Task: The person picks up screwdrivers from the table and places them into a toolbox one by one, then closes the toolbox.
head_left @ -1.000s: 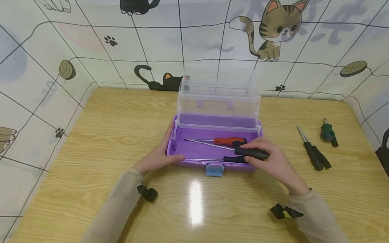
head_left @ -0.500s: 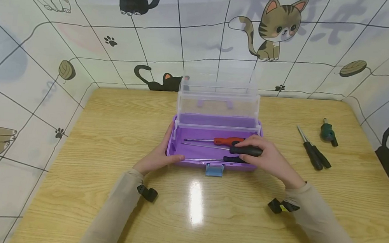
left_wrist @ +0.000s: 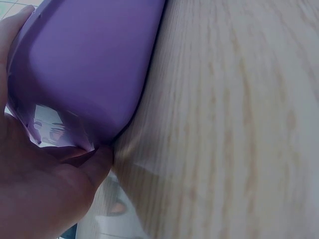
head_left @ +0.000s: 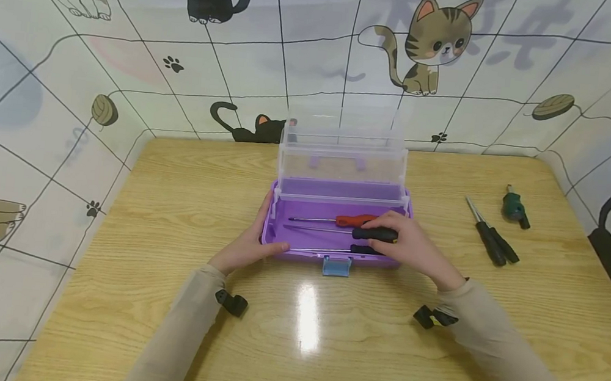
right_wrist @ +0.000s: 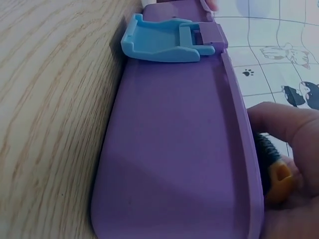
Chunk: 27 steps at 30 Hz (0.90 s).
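Head view: on the wood-grained worktop (head_left: pixel 172 202) a purple box (head_left: pixel 304 206) stands with its clear lid (head_left: pixel 382 170) raised at the back and its blue latch (head_left: pixel 336 268) hanging at the front. The left hand (head_left: pixel 247 243) grips the box's left end, thumb at the front rim, the other fingers along the side. Over the box's right part, the right hand (head_left: pixel 408 243) has its fingers closed round the handle of a black-handled screwdriver (head_left: pixel 359 234), whose shaft points left; whether it touches the box floor I cannot tell. A red screwdriver (head_left: pixel 349 220) lies just behind it, and a second black screwdriver (head_left: pixel 363 250) lies along the front wall, its handle partly hidden by the right hand. Well apart on the right lie black-handled pliers (head_left: pixel 493 236) and a green tool (head_left: pixel 514 207). Left wrist view: the left hand's fingers bend against the purple wall near its corner, with the worktop alongside. Right wrist view: the latch juts from the outer front wall, and beyond the rim the right hand's fingers wrap the held handle, its orange end showing
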Tool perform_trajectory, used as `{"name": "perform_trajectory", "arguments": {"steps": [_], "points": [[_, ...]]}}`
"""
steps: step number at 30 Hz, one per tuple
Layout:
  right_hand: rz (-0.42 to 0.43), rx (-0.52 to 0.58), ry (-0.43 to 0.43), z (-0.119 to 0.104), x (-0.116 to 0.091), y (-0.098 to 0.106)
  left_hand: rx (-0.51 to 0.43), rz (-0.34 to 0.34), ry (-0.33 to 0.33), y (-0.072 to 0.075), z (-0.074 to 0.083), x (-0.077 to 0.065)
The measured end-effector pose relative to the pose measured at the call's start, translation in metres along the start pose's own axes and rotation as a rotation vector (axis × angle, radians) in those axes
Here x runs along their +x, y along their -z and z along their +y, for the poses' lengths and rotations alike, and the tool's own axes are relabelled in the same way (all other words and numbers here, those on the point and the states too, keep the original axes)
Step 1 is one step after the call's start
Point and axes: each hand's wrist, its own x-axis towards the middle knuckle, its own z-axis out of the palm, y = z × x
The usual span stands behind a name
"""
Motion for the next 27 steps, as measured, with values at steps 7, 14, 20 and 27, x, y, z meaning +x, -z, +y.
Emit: {"name": "perform_trajectory", "arguments": {"steps": [7,14,20,27], "points": [[-0.035,-0.124,0.011,-0.003,0.006,-0.005,0.0,0.016,-0.042,0.001,-0.016,0.005],[-0.009,-0.194,0.001,-0.005,0.009,-0.01,0.002,0.014,-0.052,0.001,-0.017,0.005],[0.032,-0.17,0.035,-0.002,0.01,-0.013,0.0,0.017,-0.048,0.0,-0.017,0.005],[0.088,-0.093,0.071,-0.004,0.002,-0.006,0.002,0.022,-0.034,0.0,-0.016,0.004]]}}
